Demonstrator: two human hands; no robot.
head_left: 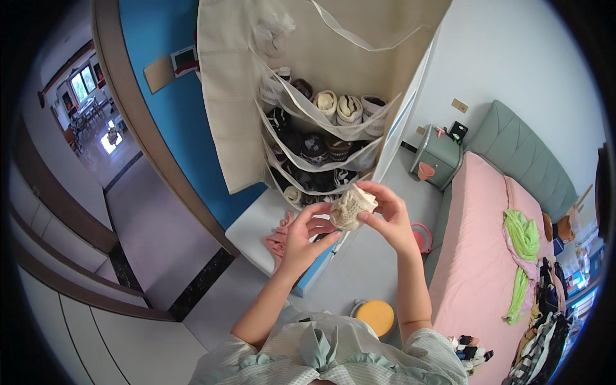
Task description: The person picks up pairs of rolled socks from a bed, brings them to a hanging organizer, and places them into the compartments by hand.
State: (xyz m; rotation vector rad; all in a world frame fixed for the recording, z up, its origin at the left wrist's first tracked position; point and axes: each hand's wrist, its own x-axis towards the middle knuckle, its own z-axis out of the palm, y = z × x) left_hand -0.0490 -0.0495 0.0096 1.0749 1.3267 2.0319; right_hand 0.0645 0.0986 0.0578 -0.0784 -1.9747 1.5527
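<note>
A cream rolled-up sock (352, 208) with a knitted, open-weave texture is held up in front of my chest. My right hand (387, 217) pinches it from the right, thumb in front and fingers over the top. At its left side my left hand (309, 235) is cupped, thumb and fingers apart, with the fingertips close against the sock; whether they touch it I cannot tell. Just beyond hangs a beige fabric organizer (231, 128) with see-through pockets. Rolled socks (325, 101) in white, cream, brown and black fill several of its lower pockets.
Pink cloth (280, 239) lies on a white surface (247, 226) below the organizer. A round yellow-topped stool (375, 317) stands on the floor near me. On the right are a pink bed (465, 256) with clothes and a green nightstand (437, 154). A doorway opens left.
</note>
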